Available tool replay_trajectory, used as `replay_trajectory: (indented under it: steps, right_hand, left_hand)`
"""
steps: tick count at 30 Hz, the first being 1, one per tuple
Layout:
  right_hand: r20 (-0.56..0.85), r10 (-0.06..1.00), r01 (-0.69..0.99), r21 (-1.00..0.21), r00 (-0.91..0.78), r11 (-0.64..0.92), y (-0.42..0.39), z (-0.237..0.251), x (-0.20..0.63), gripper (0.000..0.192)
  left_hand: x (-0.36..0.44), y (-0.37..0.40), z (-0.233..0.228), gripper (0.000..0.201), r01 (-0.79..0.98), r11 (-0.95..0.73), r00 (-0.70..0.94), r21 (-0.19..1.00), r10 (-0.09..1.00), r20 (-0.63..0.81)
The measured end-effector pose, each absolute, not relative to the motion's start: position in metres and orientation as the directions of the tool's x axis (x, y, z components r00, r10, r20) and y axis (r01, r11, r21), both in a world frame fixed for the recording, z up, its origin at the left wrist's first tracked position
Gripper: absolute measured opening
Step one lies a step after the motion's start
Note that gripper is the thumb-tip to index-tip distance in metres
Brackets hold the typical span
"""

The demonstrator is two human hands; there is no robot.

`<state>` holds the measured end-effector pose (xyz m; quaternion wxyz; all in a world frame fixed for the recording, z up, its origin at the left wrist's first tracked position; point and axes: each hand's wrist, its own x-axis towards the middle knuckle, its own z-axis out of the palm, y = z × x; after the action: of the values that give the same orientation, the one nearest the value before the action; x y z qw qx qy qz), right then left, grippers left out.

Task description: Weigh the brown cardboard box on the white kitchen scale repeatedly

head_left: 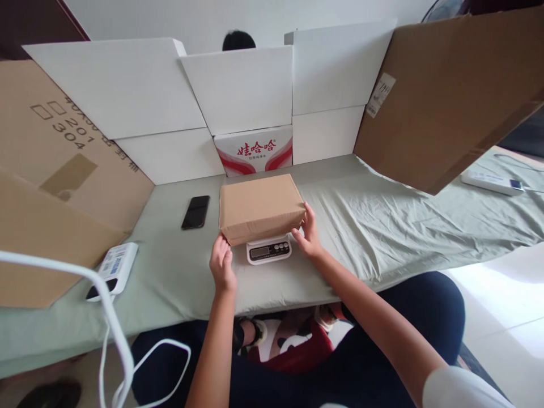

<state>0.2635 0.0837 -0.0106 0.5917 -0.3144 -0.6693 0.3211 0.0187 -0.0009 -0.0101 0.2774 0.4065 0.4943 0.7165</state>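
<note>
A closed brown cardboard box [261, 205] sits over a small white digital scale [268, 251]. Only the scale's front panel, with its display and buttons, shows below the box; whether the box rests on its pan is hidden. At the front left corner, my left hand [222, 263] grips the box with its fingers against the lower edge. My right hand [309, 232] holds the right end, fingers on the side and thumb near the front bottom edge. To the left of the box a black phone [195, 212] lies flat on the green cloth [340, 226].
White boxes [238, 85] and a red-and-white printed carton [255, 150] form a wall behind. Large cardboard panels stand left [63, 187] and right [442, 96]. A white device [113, 269] lies at left, near a thick white cable [106, 300]. Another white device [493, 182] is far right.
</note>
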Motion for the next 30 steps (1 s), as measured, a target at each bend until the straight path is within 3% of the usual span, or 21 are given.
replay_trajectory:
  steps: [13,30]
  right_hand:
    - [0.577,0.814,0.035,-0.814,-0.065,0.58,0.075,-0.006,0.264,0.074]
    - [0.546,0.837,0.026,-0.838,0.041,0.545,0.074,0.002,0.265,0.075]
  left_hand:
    - [0.02,0.0,-0.007,0.062,0.008,-0.338,-0.496,0.941,0.816,0.297]
    - [0.022,0.0,-0.001,0.068,0.02,-0.358,-0.485,0.933,0.813,0.322]
